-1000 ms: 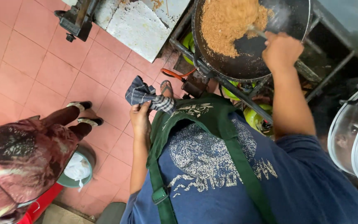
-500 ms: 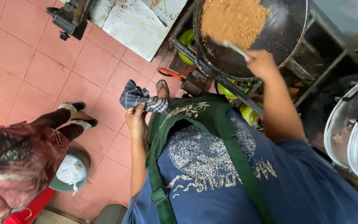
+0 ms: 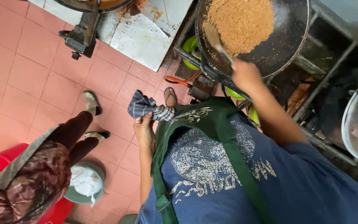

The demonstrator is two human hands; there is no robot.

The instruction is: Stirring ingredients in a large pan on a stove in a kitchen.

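Right hand (image 3: 245, 74) grips a spatula (image 3: 216, 39) in the wok (image 3: 286, 41) (left hand (image 3: 144, 129) clutches a cloth (image 3: 143, 107)).

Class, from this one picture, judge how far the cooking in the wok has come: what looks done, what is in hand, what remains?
Done: the grains in the wok look evenly golden-brown. In hand: the right hand stirs with a spatula; the left hand holds a checked cloth. Left: everything remains in the wok, unserved.

A metal spatula (image 3: 217, 41) slanted up-left from the right hand's (image 3: 245, 74) grip into brown rice (image 3: 241, 23) in a black wok (image 3: 284, 39); a checked cloth (image 3: 146, 108) bunched above the left hand (image 3: 144, 130).
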